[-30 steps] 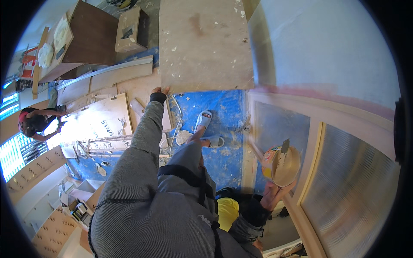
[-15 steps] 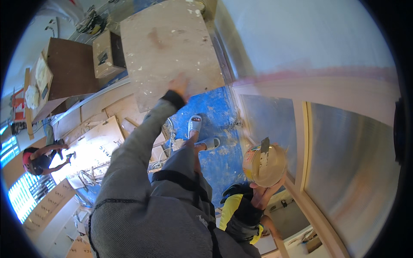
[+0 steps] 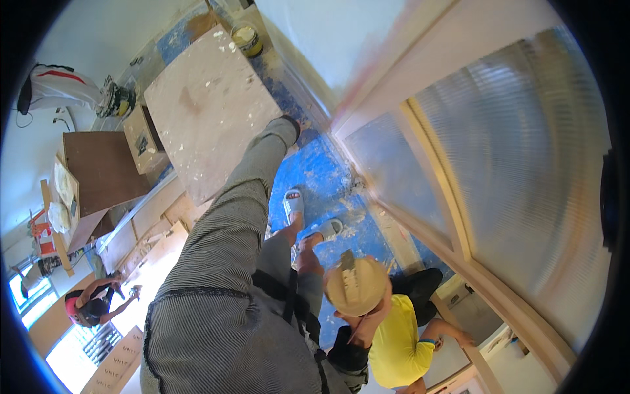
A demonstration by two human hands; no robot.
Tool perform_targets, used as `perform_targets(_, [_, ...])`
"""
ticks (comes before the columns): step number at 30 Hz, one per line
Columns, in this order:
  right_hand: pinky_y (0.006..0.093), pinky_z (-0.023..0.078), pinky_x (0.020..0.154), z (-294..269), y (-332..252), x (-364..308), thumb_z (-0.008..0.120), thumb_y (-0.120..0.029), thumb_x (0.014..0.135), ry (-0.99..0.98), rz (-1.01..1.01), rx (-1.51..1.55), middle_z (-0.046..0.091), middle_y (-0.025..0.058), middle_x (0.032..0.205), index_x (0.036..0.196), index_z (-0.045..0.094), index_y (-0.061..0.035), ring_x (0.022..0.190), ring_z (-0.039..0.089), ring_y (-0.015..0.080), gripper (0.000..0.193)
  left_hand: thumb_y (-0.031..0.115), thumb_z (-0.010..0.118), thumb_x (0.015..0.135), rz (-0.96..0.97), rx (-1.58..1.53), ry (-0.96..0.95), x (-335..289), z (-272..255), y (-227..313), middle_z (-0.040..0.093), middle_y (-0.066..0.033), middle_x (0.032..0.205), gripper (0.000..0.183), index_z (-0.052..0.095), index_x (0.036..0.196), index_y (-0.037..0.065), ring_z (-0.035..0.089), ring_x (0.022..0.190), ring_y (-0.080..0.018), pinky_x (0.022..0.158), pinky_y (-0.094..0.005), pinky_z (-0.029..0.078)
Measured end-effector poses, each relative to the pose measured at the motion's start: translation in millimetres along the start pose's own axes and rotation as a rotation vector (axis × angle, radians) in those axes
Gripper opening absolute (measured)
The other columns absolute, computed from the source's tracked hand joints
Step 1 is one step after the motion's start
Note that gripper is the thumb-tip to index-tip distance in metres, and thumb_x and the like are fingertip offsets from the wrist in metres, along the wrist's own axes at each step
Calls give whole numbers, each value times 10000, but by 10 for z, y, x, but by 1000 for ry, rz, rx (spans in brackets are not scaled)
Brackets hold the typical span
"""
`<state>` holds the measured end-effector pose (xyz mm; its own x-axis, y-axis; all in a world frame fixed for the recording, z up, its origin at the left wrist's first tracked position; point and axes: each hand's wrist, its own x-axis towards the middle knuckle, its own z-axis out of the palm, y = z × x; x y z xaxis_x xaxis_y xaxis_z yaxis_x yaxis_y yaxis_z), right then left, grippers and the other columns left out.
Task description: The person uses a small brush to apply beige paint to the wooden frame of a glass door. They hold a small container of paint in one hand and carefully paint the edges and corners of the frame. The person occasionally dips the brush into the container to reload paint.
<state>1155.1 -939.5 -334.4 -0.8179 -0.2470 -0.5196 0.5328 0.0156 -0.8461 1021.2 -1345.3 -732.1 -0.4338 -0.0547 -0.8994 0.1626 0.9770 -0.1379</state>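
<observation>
My right hand is wrapped round a round tub with a cream-coloured face, held low in front of my body. Across the tub lies a flat putty knife with pale smears on it. My left arm, in a grey ribbed sleeve, stretches forward to a dark cuff close to the right edge of a large pale board. Past that cuff the left hand is hidden, so its fingers cannot be seen.
A person in a yellow shirt is close by at the lower right. Another person works at the left. A framed ribbed panel rises on the right. A bucket stands beyond the board; a brown cabinet is at left.
My view has turned. The tub and knife in my right hand have come left, closer to my body. My left hand, seen over the board before, has gone out of sight behind its cuff.
</observation>
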Motion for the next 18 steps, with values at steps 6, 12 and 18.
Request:
perform_targets(6, [419,454,1091,-237,42,-35,1026,-246,481,-135,-121,-38,529,192,1435,1428,459,29,1272,564,282,1137,389,661,848,-113,-136,-28,-235,228,132,583,-147,1358,481,625,1256,136,506,1305,-347,1038,-538,430])
perform_targets(12, [419,459,1086,-349,-163,238,1014,-293,524,-365,-219,-146,531,192,1431,1431,444,38,1265,569,278,1121,376,651,853,-199,-335,-4,-477,388,487,605,-144,1325,425,652,1204,136,525,1280,-349,1034,-519,438])
perform_targets(18, [408,483,1060,-161,-550,323,1015,-328,505,-479,-340,-214,539,187,1418,1427,440,40,1234,586,274,1148,363,642,858,-179,-452,51,-516,212,783,627,-142,1291,373,678,1152,137,543,1255,-351,1029,-501,445])
